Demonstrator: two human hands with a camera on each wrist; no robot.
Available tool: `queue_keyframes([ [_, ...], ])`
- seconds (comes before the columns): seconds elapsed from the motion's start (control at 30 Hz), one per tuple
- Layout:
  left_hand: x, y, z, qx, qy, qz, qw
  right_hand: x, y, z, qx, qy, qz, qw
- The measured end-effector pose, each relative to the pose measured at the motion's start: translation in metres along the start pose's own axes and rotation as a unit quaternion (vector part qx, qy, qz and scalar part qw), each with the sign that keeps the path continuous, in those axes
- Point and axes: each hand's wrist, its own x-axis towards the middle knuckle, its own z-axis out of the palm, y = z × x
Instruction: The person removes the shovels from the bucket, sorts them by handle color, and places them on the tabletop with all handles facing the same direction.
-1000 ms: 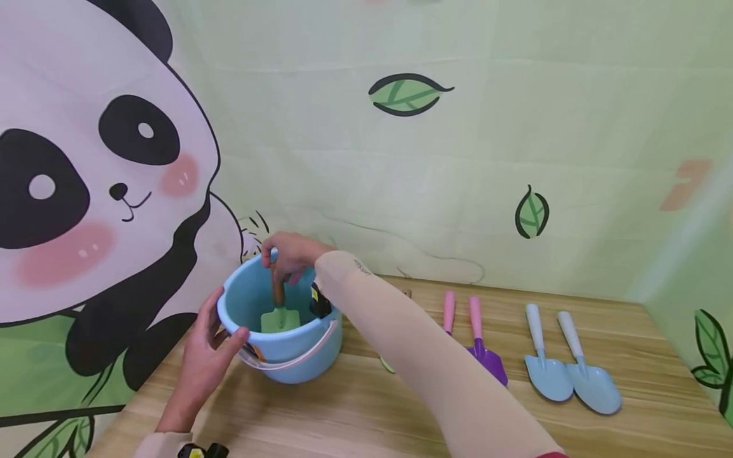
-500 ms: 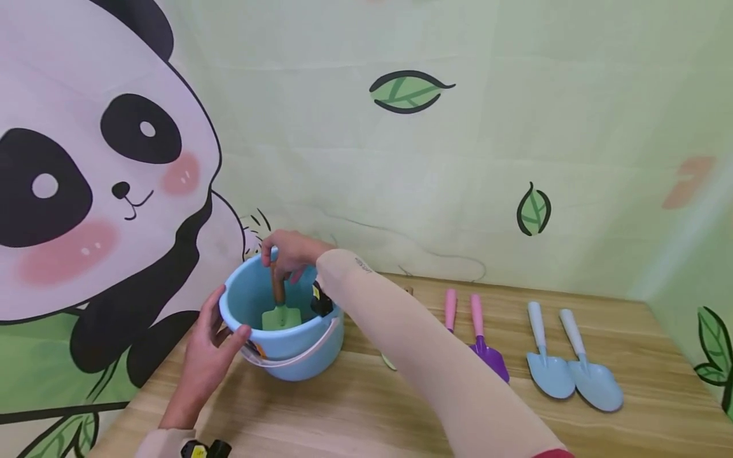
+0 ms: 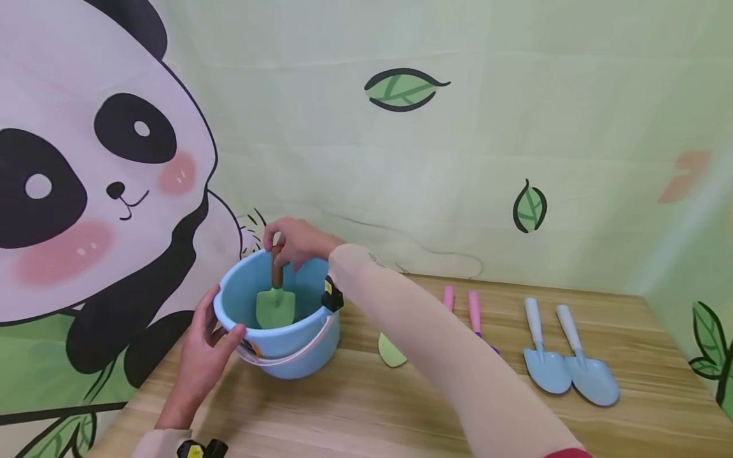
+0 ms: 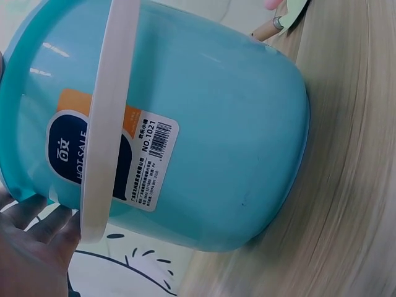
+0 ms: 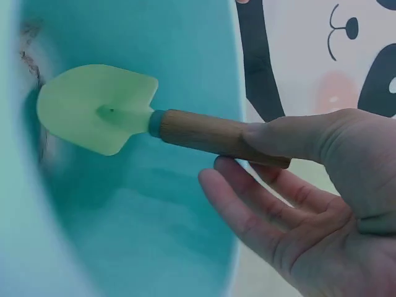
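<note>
A light blue bucket (image 3: 317,356) with a pale swing handle (image 4: 108,117) stands upright on the wooden table. My left hand (image 3: 202,356) holds its left side near the rim, thumb toward the front and fingers round the outer wall. Inside the bucket hangs a small green hand trowel (image 5: 99,108), blade down. My right hand (image 3: 303,240) pinches the trowel's brown wooden grip between thumb and fingers. Past the blade, the right wrist view shows a blurred whitish and brown patch (image 5: 31,59) in the bucket; what it is I cannot tell.
Two light blue trowels (image 3: 548,369) lie on the table (image 3: 366,420) at the right. Pink-handled tools (image 3: 474,312) and a pale green blade (image 3: 392,350) are partly covered by my right forearm. A cloth backdrop (image 3: 321,159) with a panda rises behind.
My right hand has risen slightly with the trowel, and more of its green blade shows. The right forearm has shifted a little rightward, uncovering the pale green blade. My left hand keeps its hold.
</note>
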Motion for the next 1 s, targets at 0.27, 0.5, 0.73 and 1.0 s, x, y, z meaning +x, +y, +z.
queue_keyframes([
  [0.27,0.0,-0.002,-0.002,-0.001,0.008,0.001,1.0,-0.011,0.009,-0.012,0.0,0.04,-0.054,0.998],
  [0.5,0.0,-0.002,-0.003,-0.002,0.015,0.004,0.9999,-0.022,0.008,-0.021,0.029,0.083,-0.099,0.991],
  [0.73,0.0,-0.001,-0.002,-0.007,0.013,0.011,0.9998,-0.036,0.003,-0.039,0.046,0.112,-0.113,0.986],
  [1.0,0.0,-0.003,-0.001,0.004,0.019,0.009,0.9998,-0.05,0.002,-0.061,0.079,0.147,-0.137,0.976],
])
